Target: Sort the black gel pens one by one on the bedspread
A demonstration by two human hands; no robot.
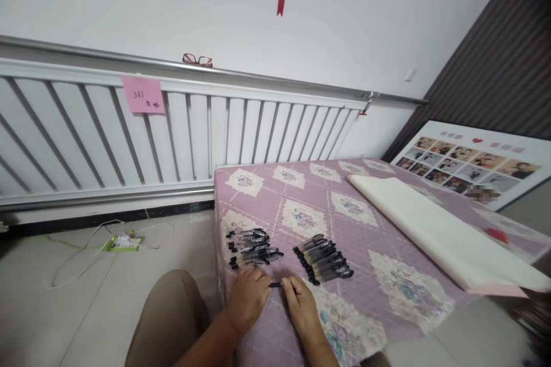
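Both my hands rest on the near corner of a bed covered in a pink patterned quilt [387, 229]. My left hand [248, 298] and my right hand [301, 307] meet at a single black pen [275, 285], each pinching one end of it. Just beyond my left hand lies a loose pile of black pens [253, 246]. Beyond my right hand several black pens [325, 260] lie side by side in a neat row.
A long white roll of paper [434, 229] lies across the bed on the right, with a small red object [497, 235] past it. A photo board [473, 163] leans at the far right. A white radiator [172, 132] with a pink note lines the wall. A power strip [123, 242] and cables lie on the floor.
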